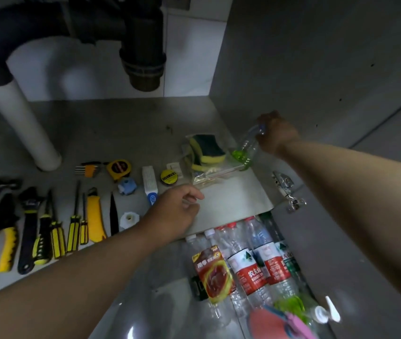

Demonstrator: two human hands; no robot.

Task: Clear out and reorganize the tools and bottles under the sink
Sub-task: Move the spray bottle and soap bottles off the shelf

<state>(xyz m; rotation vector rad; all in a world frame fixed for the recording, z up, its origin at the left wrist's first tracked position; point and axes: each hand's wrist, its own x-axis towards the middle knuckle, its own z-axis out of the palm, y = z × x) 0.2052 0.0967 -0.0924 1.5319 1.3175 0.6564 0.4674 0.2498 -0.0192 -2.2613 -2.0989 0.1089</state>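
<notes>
The right grip [274,133] is closing around the neck of a clear plastic bottle with a little green liquid in the bottom [247,149], holding it tilted at the far right corner of the grey cabinet floor [121,123], its base touching down just beside the clear plastic packet of yellow-and-green sponges [205,152]. The left grip [178,211] is hovering empty, fingers loosely curled, over the bare pale patch of floor near the front edge.

That bottle is looking nearly empty, so it is probably handling very light; its thin walls would likely be crumpling under a hard squeeze, and the neck under the cap is the stiffest, surest place to be taking it. The small pool of liquid may be sloshing as it tips.

Along the left, a row of yellow-and-black hand tools [45,226] is lying neatly, handles toward the person. Below the cabinet edge, a cluster of clear water bottles with red-and-white labels [255,260] is waiting on a lower surface, apparently the room's floor.

Whether the held bottle's cap is on is hard to tell, the fingers are covering it. The tool row is running off the left frame edge. The pink and green things at the bottom right are blurred and cut off, and the dark pipework overhead is fading into shadow.
</notes>
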